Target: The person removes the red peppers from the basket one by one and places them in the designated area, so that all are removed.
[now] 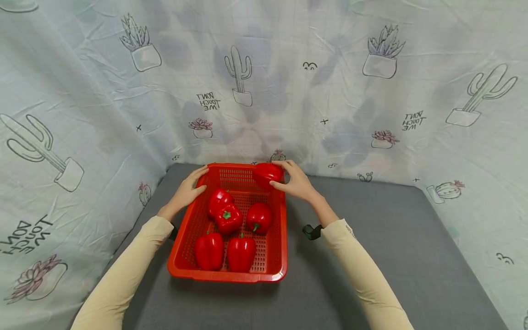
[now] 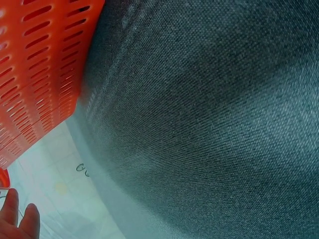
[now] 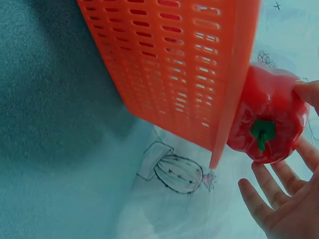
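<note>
My right hand (image 1: 298,182) grips a red bell pepper (image 1: 267,174) at the far right corner of the red plastic basket (image 1: 284,256). The right wrist view shows this pepper (image 3: 269,112) level with the rim, its green stem toward the camera and the thumb and fingers around it. My left hand (image 1: 187,190) is at the basket's far left rim, fingers fairly straight and touching the edge; only some fingertips (image 2: 30,221) show in the left wrist view. Several more red bell peppers (image 1: 241,253) lie inside the basket, in its middle and near part.
The basket stands on a grey cloth-covered table (image 1: 371,238), which extends well to its right. A pale curtain (image 1: 288,82) printed with potted cacti hangs behind and along both sides. Slotted basket walls (image 3: 164,55) rise beside both wrists.
</note>
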Motion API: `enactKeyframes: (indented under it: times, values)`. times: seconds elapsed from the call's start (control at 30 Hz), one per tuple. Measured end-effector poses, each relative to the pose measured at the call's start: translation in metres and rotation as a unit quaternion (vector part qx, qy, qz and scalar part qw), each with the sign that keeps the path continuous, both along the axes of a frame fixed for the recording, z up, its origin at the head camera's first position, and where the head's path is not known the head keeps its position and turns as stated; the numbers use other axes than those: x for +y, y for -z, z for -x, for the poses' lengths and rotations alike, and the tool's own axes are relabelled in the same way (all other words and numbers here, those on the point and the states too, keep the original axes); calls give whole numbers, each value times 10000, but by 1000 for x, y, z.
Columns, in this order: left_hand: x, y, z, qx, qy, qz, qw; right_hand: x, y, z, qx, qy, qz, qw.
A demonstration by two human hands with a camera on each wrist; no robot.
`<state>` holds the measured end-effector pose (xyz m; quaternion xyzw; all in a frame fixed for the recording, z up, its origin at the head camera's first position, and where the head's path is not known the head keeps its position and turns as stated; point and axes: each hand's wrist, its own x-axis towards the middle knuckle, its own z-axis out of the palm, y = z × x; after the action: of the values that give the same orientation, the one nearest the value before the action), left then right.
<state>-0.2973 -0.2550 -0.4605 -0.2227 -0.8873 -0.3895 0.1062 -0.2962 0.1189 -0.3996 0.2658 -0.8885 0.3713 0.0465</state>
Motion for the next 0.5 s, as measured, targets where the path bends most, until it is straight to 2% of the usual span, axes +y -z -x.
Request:
enactKeyframes:
  times: [0.17, 0.5]
  values:
    - [1, 2, 3, -34, -67, -20, 10000, 12, 2, 0, 16, 82, 337, 9994]
    - [0, 4, 7, -129, -103, -45, 9999, 38, -1, -1, 97, 431, 579, 9973]
